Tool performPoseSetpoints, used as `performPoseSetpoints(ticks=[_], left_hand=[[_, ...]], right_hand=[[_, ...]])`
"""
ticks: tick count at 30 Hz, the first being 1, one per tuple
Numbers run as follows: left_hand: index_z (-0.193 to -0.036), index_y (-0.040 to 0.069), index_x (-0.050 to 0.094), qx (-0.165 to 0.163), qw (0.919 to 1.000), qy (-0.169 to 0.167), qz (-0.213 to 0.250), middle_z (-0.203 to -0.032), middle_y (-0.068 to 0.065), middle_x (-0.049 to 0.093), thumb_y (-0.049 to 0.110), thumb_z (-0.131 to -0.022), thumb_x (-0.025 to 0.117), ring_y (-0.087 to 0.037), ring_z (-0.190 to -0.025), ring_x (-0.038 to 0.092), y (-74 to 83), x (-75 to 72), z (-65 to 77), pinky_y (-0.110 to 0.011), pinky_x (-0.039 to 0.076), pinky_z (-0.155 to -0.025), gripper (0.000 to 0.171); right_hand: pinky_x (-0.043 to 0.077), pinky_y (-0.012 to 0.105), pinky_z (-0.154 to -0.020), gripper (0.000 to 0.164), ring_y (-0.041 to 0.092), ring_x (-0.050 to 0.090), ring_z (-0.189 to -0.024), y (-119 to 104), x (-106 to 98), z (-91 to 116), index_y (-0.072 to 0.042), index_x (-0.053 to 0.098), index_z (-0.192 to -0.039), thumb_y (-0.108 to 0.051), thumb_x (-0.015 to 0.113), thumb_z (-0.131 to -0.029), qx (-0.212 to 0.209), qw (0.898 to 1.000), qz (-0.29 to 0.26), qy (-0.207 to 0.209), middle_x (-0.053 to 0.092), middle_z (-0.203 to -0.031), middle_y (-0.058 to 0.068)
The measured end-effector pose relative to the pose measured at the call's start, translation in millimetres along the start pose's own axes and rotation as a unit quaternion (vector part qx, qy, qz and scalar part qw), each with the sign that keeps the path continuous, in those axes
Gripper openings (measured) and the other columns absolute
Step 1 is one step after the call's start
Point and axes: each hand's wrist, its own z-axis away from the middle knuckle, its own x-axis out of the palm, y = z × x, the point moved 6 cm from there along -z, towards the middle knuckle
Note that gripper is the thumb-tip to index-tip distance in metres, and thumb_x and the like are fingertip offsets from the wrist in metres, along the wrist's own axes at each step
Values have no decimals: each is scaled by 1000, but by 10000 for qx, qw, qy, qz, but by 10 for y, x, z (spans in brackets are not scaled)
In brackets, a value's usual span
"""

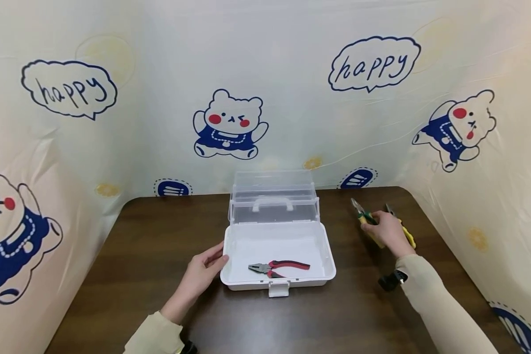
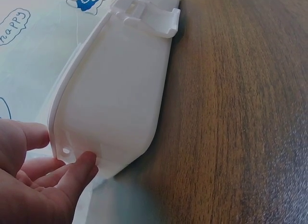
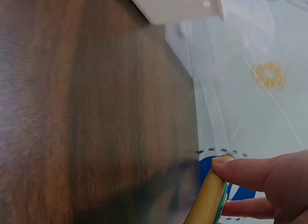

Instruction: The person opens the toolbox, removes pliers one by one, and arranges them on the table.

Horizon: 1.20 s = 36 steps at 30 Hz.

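A white plastic toolbox (image 1: 325, 281) sits on the table, its clear lid raised at the back. Inside lie pliers with red-and-black handles (image 1: 289, 264). At the box's left side, my left hand (image 1: 199, 273) holds the rim; in the left wrist view the thumb and fingers pinch the corner of the white wall (image 2: 110, 89). My right hand (image 1: 388, 232) grips pliers with yellow-and-green handles (image 1: 362, 215) right of the box. In the right wrist view the thumb presses on a yellow handle (image 3: 208, 197). Other yellow-handled pliers (image 1: 409, 238) lie beside that hand, partly hidden by it.
The clear lid (image 1: 274, 196) with its handle stands up behind the box. A white latch (image 1: 279, 289) hangs down at the box's front. The dark wooden table (image 1: 159, 231) is bordered by a printed cloth (image 1: 292, 98) at the back and sides.
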Motion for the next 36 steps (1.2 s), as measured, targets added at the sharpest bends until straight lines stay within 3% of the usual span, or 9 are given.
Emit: performPoseSetpoints(ticks=[6, 13, 17, 24, 30, 36], left_hand=[[-148, 2, 58, -24, 10000, 7, -25, -137, -22, 66, 15, -102, 70, -30, -121, 66, -31, -18, 36, -29, 58, -94, 50], [-146, 0, 58, -110, 9999, -25, 90, -137, -23, 65, 14, -101, 70, -30, -121, 67, -69, -12, 117, -24, 56, -91, 49], [-146, 0, 58, -56, 9998, 15, 180, -136, -23, 66, 13, -101, 70, -30, -121, 67, -54, -15, 97, -22, 55, -90, 48], [-146, 0, 59, 38, 9997, 34, 227, -137, -22, 66, 13, -101, 70, -30, -121, 67, -28, -4, 61, -22, 55, -91, 48], [-146, -2, 58, -80, 9995, -25, 296, -136, -24, 66, 12, -101, 70, -29, -120, 67, -58, 5, 96, -21, 55, -89, 48], [-147, 0, 58, -33, 9994, -3, 350, -138, -24, 64, 14, -101, 70, -31, -122, 66, -32, 4, 65, -22, 55, -90, 49]], right_hand=[[50, 62, -94, 56, 49, 60, -106, 93, 88, -84, 19, 56, -130, -25, 69, -98, 324, 9990, 61, 303, 61, -125, 40], [50, 55, -78, 41, 43, 60, -87, 126, 285, -120, 16, 63, -109, -21, 72, -96, 623, 9965, 444, 342, 65, -99, 32], [50, 56, -76, 35, 46, 61, -87, 115, 305, -172, 13, 63, -99, -20, 73, -95, 704, 9945, 609, 475, 62, -95, 32], [51, 56, -75, 35, 45, 60, -85, 102, 296, -191, 12, 65, -90, -21, 74, -96, 585, 9940, 760, 523, 60, -95, 33], [51, 51, -71, 37, 37, 57, -76, 123, 322, -110, 11, 65, -86, -24, 73, -96, 541, 9950, 796, 276, 62, -87, 27], [51, 49, -72, 38, 35, 56, -76, 131, 287, -103, 10, 64, -86, -25, 72, -97, 399, 9949, 881, 293, 61, -83, 23]])
